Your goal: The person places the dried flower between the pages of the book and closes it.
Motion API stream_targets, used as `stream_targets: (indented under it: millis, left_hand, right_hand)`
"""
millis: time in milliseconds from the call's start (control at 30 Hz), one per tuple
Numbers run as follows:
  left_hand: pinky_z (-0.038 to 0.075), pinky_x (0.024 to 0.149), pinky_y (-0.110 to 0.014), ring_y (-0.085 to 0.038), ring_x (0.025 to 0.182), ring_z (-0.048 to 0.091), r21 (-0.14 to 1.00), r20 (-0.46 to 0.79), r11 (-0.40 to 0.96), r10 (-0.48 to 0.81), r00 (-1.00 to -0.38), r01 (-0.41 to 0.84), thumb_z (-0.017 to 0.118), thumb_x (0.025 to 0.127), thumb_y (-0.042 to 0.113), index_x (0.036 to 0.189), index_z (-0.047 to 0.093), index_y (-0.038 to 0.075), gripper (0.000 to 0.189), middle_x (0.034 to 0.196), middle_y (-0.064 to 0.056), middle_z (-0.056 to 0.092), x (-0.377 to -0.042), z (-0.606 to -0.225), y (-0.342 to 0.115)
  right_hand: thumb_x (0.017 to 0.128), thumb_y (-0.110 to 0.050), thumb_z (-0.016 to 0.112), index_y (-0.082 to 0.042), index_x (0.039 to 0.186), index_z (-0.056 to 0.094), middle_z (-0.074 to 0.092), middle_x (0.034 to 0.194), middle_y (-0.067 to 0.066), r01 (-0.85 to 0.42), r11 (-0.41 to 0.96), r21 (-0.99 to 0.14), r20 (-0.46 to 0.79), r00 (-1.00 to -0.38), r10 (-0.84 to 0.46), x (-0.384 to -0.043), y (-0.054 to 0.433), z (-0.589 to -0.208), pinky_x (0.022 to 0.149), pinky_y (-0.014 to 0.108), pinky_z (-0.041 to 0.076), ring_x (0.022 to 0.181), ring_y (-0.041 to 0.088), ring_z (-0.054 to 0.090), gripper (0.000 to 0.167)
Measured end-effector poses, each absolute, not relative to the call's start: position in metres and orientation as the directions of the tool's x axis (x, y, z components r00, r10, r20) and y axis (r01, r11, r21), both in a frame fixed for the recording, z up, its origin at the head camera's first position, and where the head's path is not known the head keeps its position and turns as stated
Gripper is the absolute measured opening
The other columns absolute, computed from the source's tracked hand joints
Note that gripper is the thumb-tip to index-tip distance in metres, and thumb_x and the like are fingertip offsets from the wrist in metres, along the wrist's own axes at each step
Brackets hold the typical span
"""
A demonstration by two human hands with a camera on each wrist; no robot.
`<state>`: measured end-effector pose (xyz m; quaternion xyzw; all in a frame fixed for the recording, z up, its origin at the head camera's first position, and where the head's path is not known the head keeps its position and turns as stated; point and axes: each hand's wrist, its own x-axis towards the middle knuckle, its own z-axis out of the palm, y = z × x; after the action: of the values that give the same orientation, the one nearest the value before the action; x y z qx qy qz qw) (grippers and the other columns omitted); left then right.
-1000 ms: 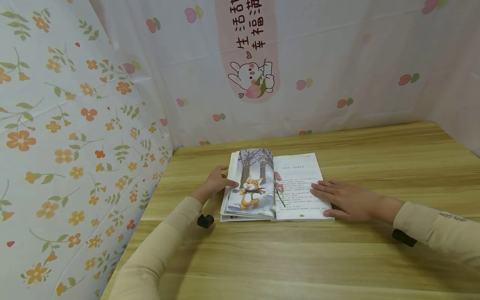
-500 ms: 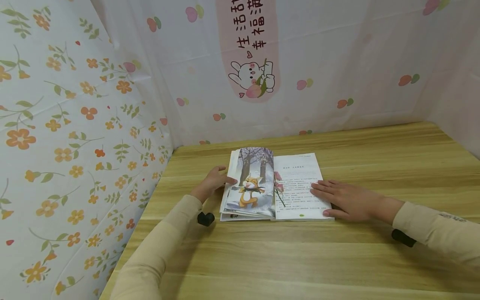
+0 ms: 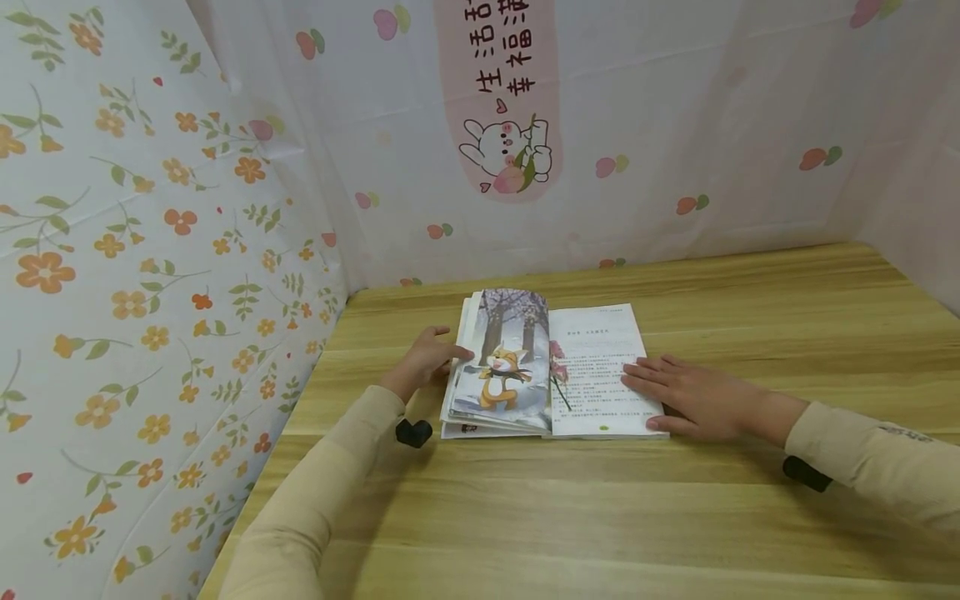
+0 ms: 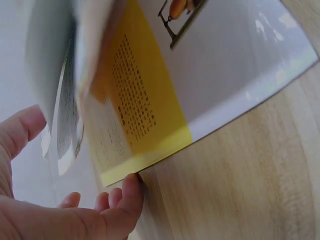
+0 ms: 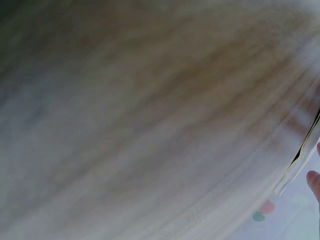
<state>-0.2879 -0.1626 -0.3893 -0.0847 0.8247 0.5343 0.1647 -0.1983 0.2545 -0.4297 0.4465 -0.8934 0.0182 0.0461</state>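
An open book (image 3: pixel 596 350) lies on the wooden table, with printed text and a pink flower on its right page. Its left page (image 3: pixel 502 383) shows an orange fox in a snowy wood, and the leaves on that side stand fanned apart. At their outer edge my left hand (image 3: pixel 426 358) holds the book, thumb on top of the pages. The left wrist view shows the other fingers (image 4: pixel 131 192) curled at the edge of the yellow and white cover (image 4: pixel 165 100). My right hand (image 3: pixel 697 398) lies flat with fingers straight over the right page's outer edge; in its wrist view only fingertips (image 5: pixel 314 180) show.
The wooden table (image 3: pixel 540 517) extends in front of the book and to both sides. A patterned cloth (image 3: pixel 637 125) hangs behind it and a flowered one (image 3: pixel 135 275) at the left. Black wrist devices (image 3: pixel 807 473) sit under both sleeves.
My left hand has shifted slightly away from me, and the left leaves stand a little higher and more spread. The right hand stays in place on the page.
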Motion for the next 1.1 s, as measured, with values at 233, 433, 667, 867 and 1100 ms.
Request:
stream_targets:
  millis: [233, 433, 667, 867, 1100]
  left_hand:
    - [0.045, 0.088, -0.039, -0.030, 0.117, 0.046, 0.848, -0.376, 0.413, 0.032, -0.926, -0.331, 0.080, 0.081, 0.011, 0.151, 0.029, 0.008, 0.086, 0.150, -0.016, 0.032, -0.288, -0.392, -0.164]
    - [0.034, 0.104, -0.052, -0.039, 0.124, 0.044, 0.858, -0.364, 0.406, 0.047, -0.930, -0.316, 0.080, 0.081, 0.012, 0.150, 0.029, 0.008, 0.086, 0.152, -0.017, 0.029, -0.287, -0.396, -0.166]
    - [0.034, 0.105, -0.050, -0.037, 0.131, 0.039, 0.893, -0.276, 0.392, 0.084, -0.958, -0.223, 0.079, 0.082, 0.009, 0.149, 0.030, 0.006, 0.084, 0.146, -0.021, 0.036, -0.283, -0.385, -0.163]
    - [0.035, 0.105, -0.047, -0.034, 0.134, 0.034, 0.928, -0.174, 0.351, 0.117, -0.978, -0.123, 0.077, 0.082, 0.003, 0.149, 0.030, 0.008, 0.081, 0.145, -0.019, 0.035, -0.276, -0.366, -0.153]
    - [0.042, 0.100, -0.046, -0.033, 0.129, 0.042, 0.949, -0.125, 0.307, 0.169, -0.978, -0.068, 0.074, 0.083, -0.002, 0.153, 0.024, 0.012, 0.087, 0.144, -0.016, 0.041, -0.273, -0.351, -0.140]
  right_hand:
    - [0.100, -0.049, 0.048, -0.006, 0.148, 0.040, 0.039, 0.151, 0.012, -0.813, 0.582, 0.020, 0.136, -0.574, -0.807, -0.198, 0.255, -0.430, 0.116, 0.030, 0.003, 0.136, 0.034, 0.037, 0.066]
    - [0.099, -0.049, 0.049, -0.006, 0.148, 0.041, 0.040, 0.150, 0.012, -0.819, 0.573, 0.017, 0.145, -0.565, -0.812, -0.198, 0.254, -0.430, 0.112, 0.022, -0.006, 0.135, 0.035, 0.038, 0.065]
    - [0.099, -0.049, 0.049, -0.006, 0.148, 0.040, 0.039, 0.151, 0.012, -0.808, 0.589, -0.003, 0.125, -0.584, -0.802, -0.198, 0.255, -0.428, 0.114, 0.025, -0.001, 0.137, 0.034, 0.035, 0.066]
    - [0.099, -0.050, 0.049, -0.006, 0.148, 0.040, 0.039, 0.151, 0.011, -0.806, 0.592, 0.008, 0.117, -0.587, -0.801, -0.200, 0.256, -0.431, 0.114, 0.024, -0.001, 0.137, 0.034, 0.035, 0.066]
    - [0.099, -0.049, 0.050, -0.005, 0.147, 0.041, 0.040, 0.150, 0.012, -0.816, 0.578, 0.018, 0.131, -0.572, -0.810, -0.200, 0.255, -0.430, 0.114, 0.024, -0.002, 0.136, 0.035, 0.037, 0.066]
